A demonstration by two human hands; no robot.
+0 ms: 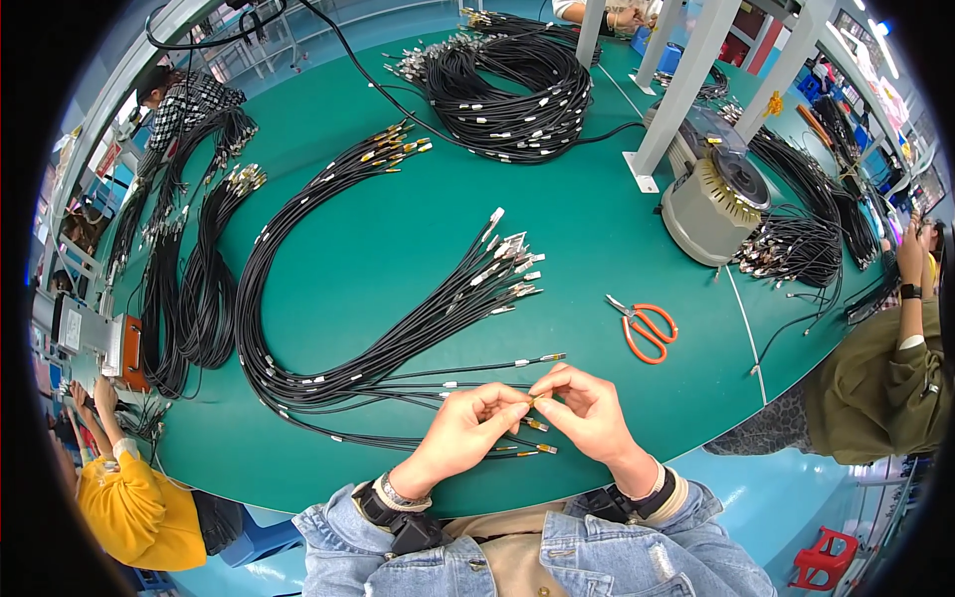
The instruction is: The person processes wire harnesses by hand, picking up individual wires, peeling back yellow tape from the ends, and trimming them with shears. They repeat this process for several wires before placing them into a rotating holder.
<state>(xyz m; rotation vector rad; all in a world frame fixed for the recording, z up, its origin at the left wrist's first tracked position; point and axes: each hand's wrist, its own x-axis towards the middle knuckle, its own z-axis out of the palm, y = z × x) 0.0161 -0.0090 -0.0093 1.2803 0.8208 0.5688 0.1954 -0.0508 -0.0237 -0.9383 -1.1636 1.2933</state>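
My left hand (466, 430) and my right hand (591, 418) meet near the table's front edge. Thumbs and fingertips of both are pinched together on a small brass-coloured cable connector (534, 400), mostly covered by the fingers. Black cables run under and beside my left hand from a curved cable bundle (249, 328). Several loose cable ends with gold-coloured tips lie close around my hands, one connector (547, 449) just below them. White-tagged cable ends (512, 261) fan out beyond my hands. Orange-handled scissors (631, 311) lie farther right, touched by neither hand.
On the green table (587, 249), a large cable coil (507, 124) lies at the back. A round grey device with a dial (711, 214) stands by metal posts (686, 95). More cable bundles (204, 289) lie left. Co-workers sit at both sides; a red stool (826, 557) is lower right.
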